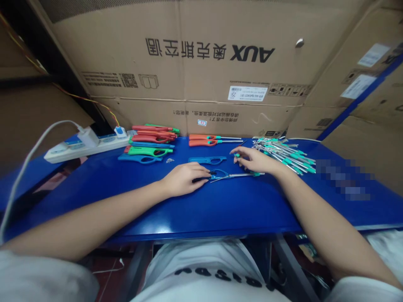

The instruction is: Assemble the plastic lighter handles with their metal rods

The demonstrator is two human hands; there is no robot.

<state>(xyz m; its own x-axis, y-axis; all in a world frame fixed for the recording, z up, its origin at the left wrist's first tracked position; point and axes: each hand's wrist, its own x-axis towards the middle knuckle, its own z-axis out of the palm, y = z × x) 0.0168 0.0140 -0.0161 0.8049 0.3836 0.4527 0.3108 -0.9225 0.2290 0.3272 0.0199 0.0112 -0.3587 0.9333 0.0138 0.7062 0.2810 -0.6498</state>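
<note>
On the blue table, my left hand (188,179) is closed over the handle end of a blue long-necked lighter (220,177), whose metal rod points right. My right hand (252,160) is above the rod, thumb and fingers curled in a pinch around a small teal piece (236,155). Just behind the hands lies a blue handle shell (208,160). Beside my right hand, a heap of metal lighter rods with teal parts (283,154) spreads over the table. Two orange lighters with metal rods (204,143) lie farther back. My palm and fingers hide much of the blue lighter's handle.
Several red, green and blue handle shells (150,150) are stacked at the back left, with tiny metal bits (170,160) beside them. A white power strip (91,147) with plugs and a cable is at left. A large cardboard sheet (204,75) stands behind the table (176,218).
</note>
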